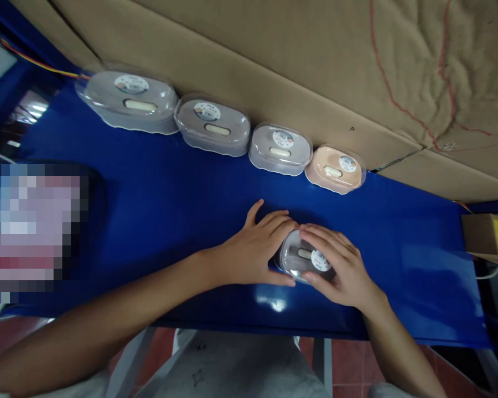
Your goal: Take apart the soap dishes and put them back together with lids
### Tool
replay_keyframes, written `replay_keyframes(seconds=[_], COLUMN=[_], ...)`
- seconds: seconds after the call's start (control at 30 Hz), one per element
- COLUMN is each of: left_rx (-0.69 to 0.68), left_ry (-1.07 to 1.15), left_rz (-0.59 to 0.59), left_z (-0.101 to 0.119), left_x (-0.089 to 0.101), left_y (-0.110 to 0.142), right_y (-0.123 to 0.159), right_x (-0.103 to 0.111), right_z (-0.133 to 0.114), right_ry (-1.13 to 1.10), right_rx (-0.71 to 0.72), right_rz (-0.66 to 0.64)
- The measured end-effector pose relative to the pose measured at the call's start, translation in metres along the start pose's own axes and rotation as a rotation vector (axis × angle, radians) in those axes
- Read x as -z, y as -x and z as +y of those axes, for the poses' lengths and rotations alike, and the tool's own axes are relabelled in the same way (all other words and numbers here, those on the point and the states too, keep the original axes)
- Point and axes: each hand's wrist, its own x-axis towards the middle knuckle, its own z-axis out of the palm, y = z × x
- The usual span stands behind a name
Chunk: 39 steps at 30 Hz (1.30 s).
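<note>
A small oval storage box (292, 251) with a clear lid, a pale bar-shaped piece in its top and a round white label lies on the blue table between my hands. My left hand (259, 246) curves around its left side, thumb on the near side and fingers on the far side, little finger stuck out. From the right, my right hand (342, 265) grips the box, fingers over the far edge and thumb on the near edge. My fingers hide part of the box and its label.
Along the cardboard at the back stand three grey lidded boxes (133, 119) (213, 141) (280, 163) and a peach one (336, 174). A blurred-out screen (33, 226) is at the left. A cardboard carton (481, 237) sits at the right edge of the blue table (170, 193).
</note>
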Motion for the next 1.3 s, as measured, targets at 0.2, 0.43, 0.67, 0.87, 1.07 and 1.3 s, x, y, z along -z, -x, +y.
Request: replay_keyframes(seconds=[0.2,0.43,0.67,0.87,1.07,1.3], left_rx=[-0.031,-0.034,-0.022,0.06,0.052,0.054], left_ry=[-0.028,-0.078,-0.102,-0.19,-0.224,-0.296], left_rz=[0.022,0.002,-0.01,0.009,-0.02,0.009], left_z=[0.002,0.001,-0.001,-0.006,-0.013,-0.024], left_x=[0.003,0.003,0.009,0.017,0.024,0.028], left_y=[0.001,0.003,0.003,0.003,0.006,0.006], right_y=[-0.003,-0.007,0.004,0.011,0.007,0.008], right_x=[-0.004,-0.004,-0.01,-0.01,-0.014,-0.014], right_z=[-0.011,-0.016,-0.002,0.015,0.019,0.033], right_ry=[0.039,0.081,-0.055,0.025,0.036,0.019], right_rx=[-0.126,-0.17,-0.169,-0.093,-0.054,-0.185], right_rz=[0.019,-0.025,0.221,0.322,0.097,0.04])
